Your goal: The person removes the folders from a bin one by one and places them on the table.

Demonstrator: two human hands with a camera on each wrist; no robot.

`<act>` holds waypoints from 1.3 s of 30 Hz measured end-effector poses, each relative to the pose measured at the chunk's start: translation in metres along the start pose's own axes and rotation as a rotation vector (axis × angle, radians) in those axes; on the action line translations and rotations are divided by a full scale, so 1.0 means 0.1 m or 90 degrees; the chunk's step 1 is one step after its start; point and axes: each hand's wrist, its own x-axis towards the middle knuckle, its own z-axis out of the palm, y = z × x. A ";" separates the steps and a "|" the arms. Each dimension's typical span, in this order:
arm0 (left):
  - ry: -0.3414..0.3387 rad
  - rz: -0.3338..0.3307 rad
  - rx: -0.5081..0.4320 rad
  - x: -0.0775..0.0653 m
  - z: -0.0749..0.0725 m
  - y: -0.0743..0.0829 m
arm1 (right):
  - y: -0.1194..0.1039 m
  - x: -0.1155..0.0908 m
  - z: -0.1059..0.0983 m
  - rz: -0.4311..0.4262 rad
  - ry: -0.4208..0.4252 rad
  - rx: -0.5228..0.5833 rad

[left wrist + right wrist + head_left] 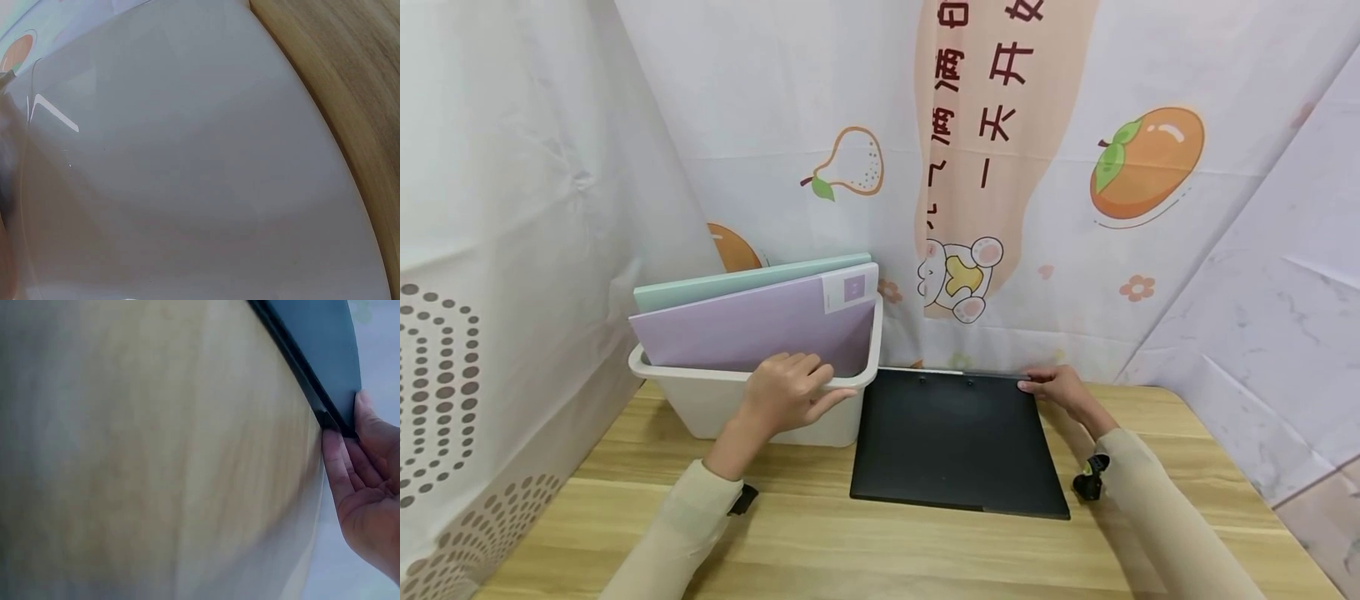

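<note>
A white plastic bin [700, 400] stands on the left of the table, with a purple file folder [745, 329] and a mint-green one [760, 273] leaning inside it. My left hand [786, 390] grips the bin's front rim, its fingers bent over the edge and its thumb pointing right. The left wrist view is mostly filled by the bin's smooth wall [200, 144]. To the right of the bin, a black file folder [955, 442] with two rivets near its far edge lies flat. My right hand [1060, 390] pinches its far right corner between thumb and fingers.
The wooden table [880, 550] ends at a printed white curtain [820, 83] behind the bin and black folder. More white sheeting [535, 167] hangs along the left side. Dark wrist devices sit on both sleeves.
</note>
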 end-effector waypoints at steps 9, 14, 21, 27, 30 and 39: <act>0.006 0.003 -0.003 -0.01 0.00 0.00 | 0.03 -0.01 -0.04 0.008 -0.028 0.002; 0.008 0.008 -0.005 -0.01 0.00 0.00 | 0.09 -0.01 -0.02 0.012 -0.009 0.010; 0.009 0.010 -0.004 -0.01 0.00 0.01 | 0.11 -0.04 0.03 0.008 0.019 0.035; 0.007 0.009 0.004 -0.02 -0.01 0.01 | 0.09 -0.05 0.04 0.009 0.036 0.038; 0.006 0.009 0.006 -0.03 -0.01 0.02 | 0.09 -0.06 0.05 0.005 0.050 0.042; 0.007 0.012 0.003 -0.02 -0.02 0.01 | 0.05 -0.08 0.08 0.000 0.087 0.026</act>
